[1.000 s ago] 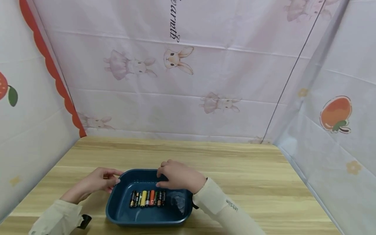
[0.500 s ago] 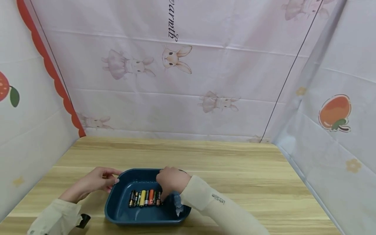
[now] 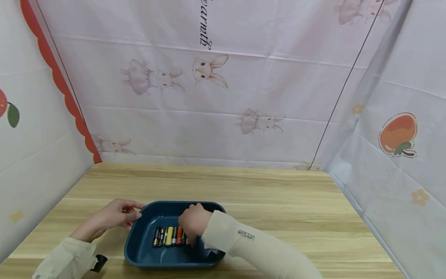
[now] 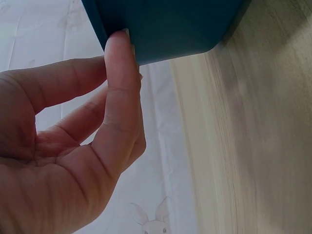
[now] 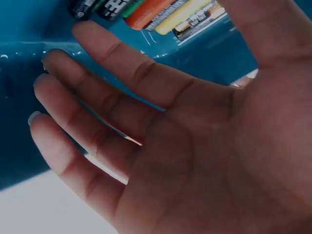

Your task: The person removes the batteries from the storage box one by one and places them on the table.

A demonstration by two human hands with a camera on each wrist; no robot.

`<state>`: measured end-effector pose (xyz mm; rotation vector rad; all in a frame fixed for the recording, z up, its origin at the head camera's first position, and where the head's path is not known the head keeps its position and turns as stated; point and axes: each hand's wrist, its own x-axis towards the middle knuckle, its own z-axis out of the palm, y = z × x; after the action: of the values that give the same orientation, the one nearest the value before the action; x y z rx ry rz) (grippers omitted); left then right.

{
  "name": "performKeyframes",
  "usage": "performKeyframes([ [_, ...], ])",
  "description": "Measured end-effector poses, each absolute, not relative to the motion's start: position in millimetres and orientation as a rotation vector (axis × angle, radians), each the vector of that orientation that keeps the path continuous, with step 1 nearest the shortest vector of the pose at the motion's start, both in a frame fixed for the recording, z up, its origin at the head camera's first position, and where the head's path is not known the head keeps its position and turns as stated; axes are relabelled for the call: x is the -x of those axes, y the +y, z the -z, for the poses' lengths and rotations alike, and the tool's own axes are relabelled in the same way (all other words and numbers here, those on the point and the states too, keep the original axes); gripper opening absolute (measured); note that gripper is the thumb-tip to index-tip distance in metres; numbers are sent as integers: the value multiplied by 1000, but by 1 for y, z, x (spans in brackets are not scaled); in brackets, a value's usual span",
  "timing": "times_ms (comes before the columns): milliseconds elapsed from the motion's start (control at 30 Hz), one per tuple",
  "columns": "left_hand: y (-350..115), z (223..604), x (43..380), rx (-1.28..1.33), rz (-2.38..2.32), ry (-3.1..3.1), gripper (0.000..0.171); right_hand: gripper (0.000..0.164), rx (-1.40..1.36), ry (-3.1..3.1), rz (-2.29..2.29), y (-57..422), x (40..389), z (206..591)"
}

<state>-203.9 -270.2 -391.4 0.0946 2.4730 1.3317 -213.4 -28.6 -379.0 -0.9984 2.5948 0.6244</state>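
A dark blue plastic tub [image 3: 167, 260] with rounded corners sits on the table. Several batteries [image 3: 169, 236] lie side by side in a row on its floor, among them a yellow one and an orange-red one. At the tub's left wall, my left hand [image 3: 109, 217] pinches the rim between thumb and fingers. My right hand [image 3: 196, 221] reaches inside over the row's right end and hides part of it. In the right wrist view its fingers are extended, and the index fingertip [image 5: 87, 30] is at the end of a dark battery [image 5: 82, 9].
The wood-grain table [image 3: 271, 201] extends behind and to the right of the tub. Printed cloth walls [image 3: 216, 135] enclose it at the back and both sides. Crumpled clear film seems to lie at the tub's right end, mostly hidden by the right sleeve [image 3: 223, 232].
My right hand has come down from above the tub's back right to the right end of the battery row, shifting left. The left hand and tub stay nearly in place.
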Motion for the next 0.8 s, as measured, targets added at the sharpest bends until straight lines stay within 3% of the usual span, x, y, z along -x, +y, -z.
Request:
performKeyframes([
  [433, -270, 391, 205, -81, -1321, 2483, 35, 41, 909, 2584, -672, -32, 216, 387],
  [800, -270, 391, 206, -83, -1326, 2481, 36, 38, 1005, 2607, -623, -28, 218, 381],
])
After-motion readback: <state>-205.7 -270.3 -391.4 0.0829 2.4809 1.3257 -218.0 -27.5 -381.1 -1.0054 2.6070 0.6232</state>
